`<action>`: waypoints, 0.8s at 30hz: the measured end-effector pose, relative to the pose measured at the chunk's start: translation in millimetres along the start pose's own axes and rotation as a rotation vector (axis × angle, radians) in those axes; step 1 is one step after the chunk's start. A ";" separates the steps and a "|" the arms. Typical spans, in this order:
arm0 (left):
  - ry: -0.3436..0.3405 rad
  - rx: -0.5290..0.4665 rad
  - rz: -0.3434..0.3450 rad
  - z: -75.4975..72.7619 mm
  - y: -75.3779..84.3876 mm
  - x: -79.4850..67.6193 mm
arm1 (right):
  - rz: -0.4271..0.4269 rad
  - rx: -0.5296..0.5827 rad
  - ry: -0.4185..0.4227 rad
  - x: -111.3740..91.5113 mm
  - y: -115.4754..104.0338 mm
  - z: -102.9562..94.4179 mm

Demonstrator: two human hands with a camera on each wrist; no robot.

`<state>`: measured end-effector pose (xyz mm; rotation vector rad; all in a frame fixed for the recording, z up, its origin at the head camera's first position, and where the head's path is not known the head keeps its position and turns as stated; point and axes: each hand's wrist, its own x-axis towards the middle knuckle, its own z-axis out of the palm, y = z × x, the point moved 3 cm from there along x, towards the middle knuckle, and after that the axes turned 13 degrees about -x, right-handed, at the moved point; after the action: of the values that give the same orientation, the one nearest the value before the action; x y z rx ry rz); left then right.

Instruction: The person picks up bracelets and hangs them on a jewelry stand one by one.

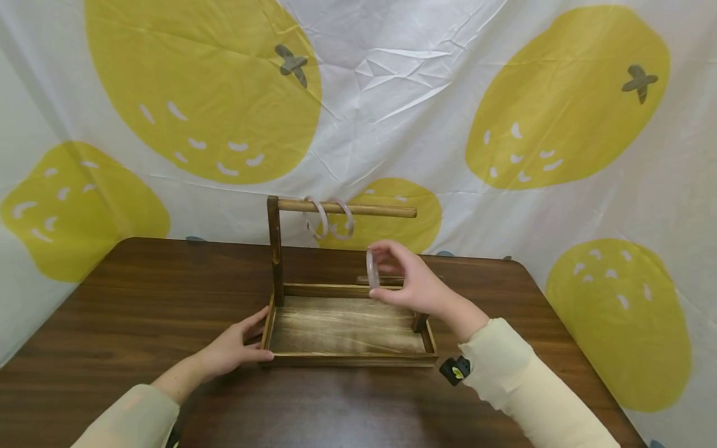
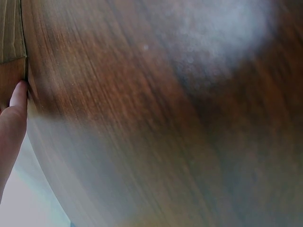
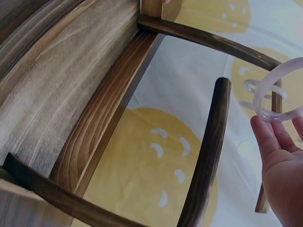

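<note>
1. At the centre of the head view, a wooden tray stand (image 1: 347, 330) sits on a dark wood table (image 1: 112, 323); a post at its left end carries a horizontal rod (image 1: 347, 209).
2. Two pale bangles (image 1: 330, 219) hang on the rod, left of its midpoint. The rod's free end points toward the right of the frame.
3. The right hand (image 1: 406, 283) is raised above the tray's far right corner. It pinches a third translucent bangle (image 1: 372, 269) between thumb and fingertips, with the ring upright, below the rod and clear of it.
4. In the right wrist view, the held bangle (image 3: 277, 92) appears at the right edge, gripped by the fingertips (image 3: 265, 137); the rod's rounded end (image 3: 221, 85) lies just to its left.
5. The left hand (image 1: 235, 347) rests against the tray's near left corner, fingers relaxed along the rim, thumb on the front edge. The left wrist view shows only one fingertip (image 2: 18, 94) touching wood, the rest blurred.
6. Risk, as judged: the pinch is light and the bangle looks smooth, so it could slip and drop onto the tray or table.
7. Risk, as judged: knocking the rod could rock the stand, since it is supported at one end only; the left hand's bracing limits this.
</note>
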<state>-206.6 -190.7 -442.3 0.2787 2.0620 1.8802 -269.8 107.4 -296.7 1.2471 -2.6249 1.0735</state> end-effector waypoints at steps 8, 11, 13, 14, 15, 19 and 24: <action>-0.003 -0.005 -0.009 -0.1 0.7 -0.6 | 0.009 0.017 0.032 -4.3 4.6 -8.7; -0.001 -0.002 -0.015 -0.1 0.7 -0.7 | 0.015 0.016 0.045 -6.0 6.8 -11.6; -0.002 -0.001 -0.015 0.1 0.7 -0.7 | 0.016 0.011 0.056 -7.0 8.4 -13.8; -0.002 0.001 -0.015 0.1 0.5 -0.6 | 0.016 0.010 0.061 -7.4 9.5 -14.9; -0.002 0.001 -0.013 0.0 0.4 -0.6 | 0.015 0.007 0.066 -7.9 10.7 -16.1; -0.004 0.002 -0.007 -0.6 -0.5 0.0 | 0.017 0.002 0.078 -9.2 14.6 -20.8; -0.003 0.006 -0.006 -0.9 -1.5 0.8 | 0.033 -0.005 0.084 -11.5 19.9 -26.2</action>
<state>-207.6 -191.3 -443.8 0.2764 2.0649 1.8698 -282.3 139.5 -291.8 1.1356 -2.5924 1.0991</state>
